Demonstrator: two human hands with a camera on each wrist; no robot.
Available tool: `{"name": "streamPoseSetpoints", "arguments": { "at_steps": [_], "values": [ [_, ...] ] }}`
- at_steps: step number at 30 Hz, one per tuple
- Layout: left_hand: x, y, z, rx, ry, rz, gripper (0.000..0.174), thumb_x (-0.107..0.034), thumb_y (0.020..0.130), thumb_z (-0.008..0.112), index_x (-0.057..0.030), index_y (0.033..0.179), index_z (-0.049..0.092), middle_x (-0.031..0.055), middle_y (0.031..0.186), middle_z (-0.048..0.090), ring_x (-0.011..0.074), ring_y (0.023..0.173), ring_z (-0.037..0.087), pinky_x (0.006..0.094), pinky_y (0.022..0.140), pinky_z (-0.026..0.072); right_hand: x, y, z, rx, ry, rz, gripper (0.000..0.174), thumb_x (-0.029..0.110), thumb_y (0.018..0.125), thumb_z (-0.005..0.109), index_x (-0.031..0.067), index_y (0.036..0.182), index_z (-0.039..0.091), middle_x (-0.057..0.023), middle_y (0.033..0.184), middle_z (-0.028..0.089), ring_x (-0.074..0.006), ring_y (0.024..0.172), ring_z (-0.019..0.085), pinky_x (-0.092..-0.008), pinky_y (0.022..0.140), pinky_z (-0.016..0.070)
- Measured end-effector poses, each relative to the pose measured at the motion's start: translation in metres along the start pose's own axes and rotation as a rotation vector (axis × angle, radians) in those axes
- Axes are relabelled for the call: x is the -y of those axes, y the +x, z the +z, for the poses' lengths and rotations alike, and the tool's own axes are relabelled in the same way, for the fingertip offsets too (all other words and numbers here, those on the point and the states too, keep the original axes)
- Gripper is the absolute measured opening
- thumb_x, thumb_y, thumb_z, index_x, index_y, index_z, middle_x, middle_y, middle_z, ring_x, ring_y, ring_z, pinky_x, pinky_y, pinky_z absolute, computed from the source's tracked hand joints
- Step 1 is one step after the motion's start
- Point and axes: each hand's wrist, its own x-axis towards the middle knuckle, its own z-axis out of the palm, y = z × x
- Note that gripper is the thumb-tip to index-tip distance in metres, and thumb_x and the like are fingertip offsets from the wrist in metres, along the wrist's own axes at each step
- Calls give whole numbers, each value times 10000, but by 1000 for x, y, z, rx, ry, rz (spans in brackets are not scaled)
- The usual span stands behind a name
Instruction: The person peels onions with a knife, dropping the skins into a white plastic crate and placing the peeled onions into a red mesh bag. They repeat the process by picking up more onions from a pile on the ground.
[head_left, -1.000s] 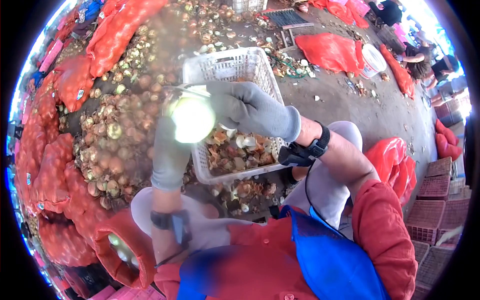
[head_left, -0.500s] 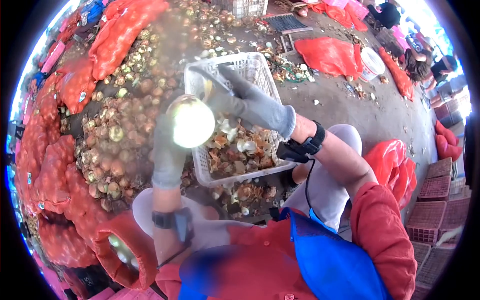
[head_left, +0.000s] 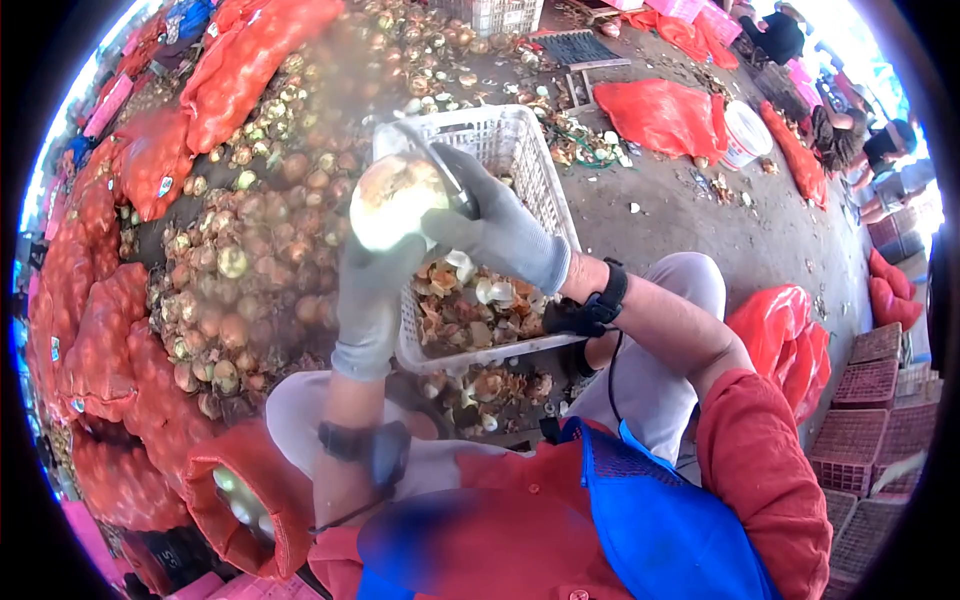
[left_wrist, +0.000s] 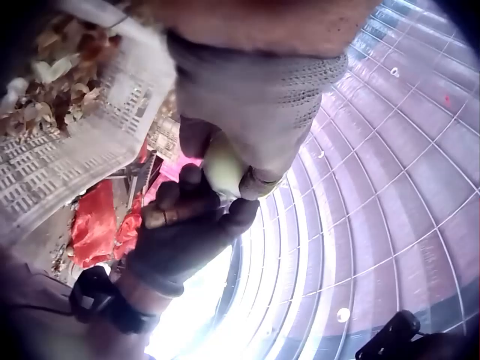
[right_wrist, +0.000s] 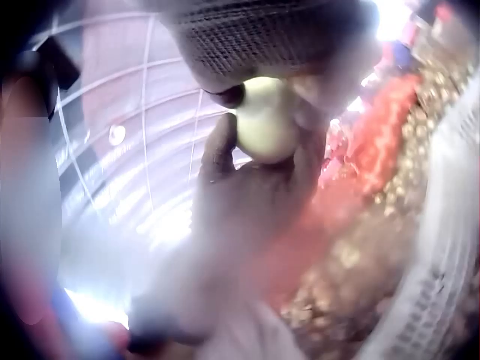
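A large, partly peeled onion [head_left: 398, 205] is held up over the near left part of a white plastic crate [head_left: 487, 352]. My gloved left hand [head_left: 372, 300] grips it from below. My right hand [head_left: 495, 225], also in a grey glove, holds a small knife [head_left: 450, 172] whose blade runs along the onion's upper right side, with the thumb against the onion. In the left wrist view, pale onion flesh [left_wrist: 223, 169] shows between both hands. Smooth pale onion [right_wrist: 266, 124] also shows in the right wrist view, where the blade is hidden.
Onion skins [head_left: 490, 305] fill the crate's near end. Loose onions [head_left: 235, 265] are heaped at the left, beside stuffed red net bags [head_left: 110, 340]. At the right lie a red bag [head_left: 660, 118], a white bucket [head_left: 745, 132] and stacked crates [head_left: 850, 440]. People [head_left: 885, 150] are farther back.
The onion has moved slightly up and right and turned, so brownish skin shows on top. My right hand has shifted from above the onion to its right side, knife still in it.
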Motion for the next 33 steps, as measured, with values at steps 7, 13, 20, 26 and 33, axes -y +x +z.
{"name": "streamPoseSetpoints", "arguments": {
  "at_steps": [7,13,20,26,33],
  "values": [
    [-19,12,-13,-56,103,97,593,16,878,706,46,1435,508,130,1288,655,206,1103,672,326,939,574,39,-12,-22,152,-526,-239,754,134,1008,627,-2,1618,205,-211,1103,713,-241,896,732,-386,755,588],
    [-2,9,-10,-64,426,56,539,-11,898,726,39,1396,527,89,1191,691,140,1019,666,293,878,563,28,-11,-8,180,-838,-521,729,222,997,607,24,1606,259,-130,691,652,-311,559,648,-427,509,505],
    [13,14,-19,-45,505,201,524,50,930,658,13,1425,491,88,1160,678,133,1001,671,268,843,572,16,-1,-13,73,-1002,-701,620,304,996,600,115,1555,407,-94,673,640,-306,558,655,-435,490,506],
    [3,2,-15,-39,243,-53,507,-99,968,673,26,1433,512,63,1250,664,161,1069,646,293,947,498,0,6,-18,161,-886,-515,521,329,1019,580,210,1518,486,-85,689,681,-262,587,689,-399,525,528],
    [6,-14,8,80,247,-72,650,8,876,677,53,1486,457,95,1235,655,169,1045,654,295,907,563,26,24,-46,30,-364,-24,390,356,1058,486,128,1332,645,-141,788,715,-259,664,710,-418,657,577]
  ]
}}
